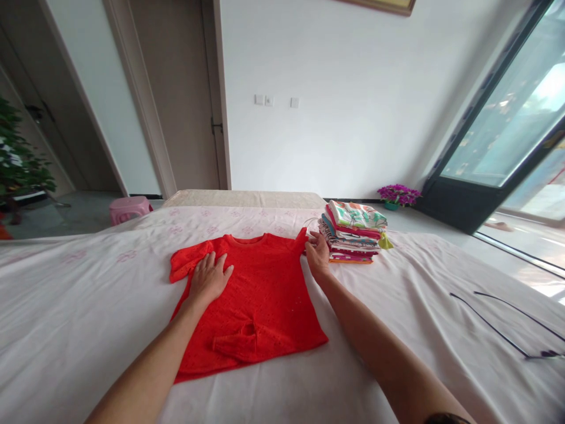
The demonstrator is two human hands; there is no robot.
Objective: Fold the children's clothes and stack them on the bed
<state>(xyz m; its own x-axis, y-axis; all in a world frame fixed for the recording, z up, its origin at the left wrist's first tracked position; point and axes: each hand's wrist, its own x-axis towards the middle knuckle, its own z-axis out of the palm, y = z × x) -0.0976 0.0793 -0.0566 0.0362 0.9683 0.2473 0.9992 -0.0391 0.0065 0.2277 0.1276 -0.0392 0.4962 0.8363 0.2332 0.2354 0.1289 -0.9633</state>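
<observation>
A red short-sleeved shirt (269,288) lies spread on the bed, its neckline pointing away from me. My left hand (210,277) rests flat on it near the left shoulder, fingers stretched out. At the opposite side, my right hand (318,254) has its fingers closed on the edge of the right sleeve, which is gathered and partly covered. The left sleeve spreads out sideways. Near the hem, a bunched fold with a small opening lies on the front of the shirt. Just beyond my right hand stands a stack of folded clothes (355,232).
A pale flowered sheet (384,330) covers the bed. Eyeglasses (503,324) lie at the right. Beyond the bed are a pink stool (129,209), a pot of purple flowers (398,195) and a glass door (494,135). A leafy plant (22,156) stands far left.
</observation>
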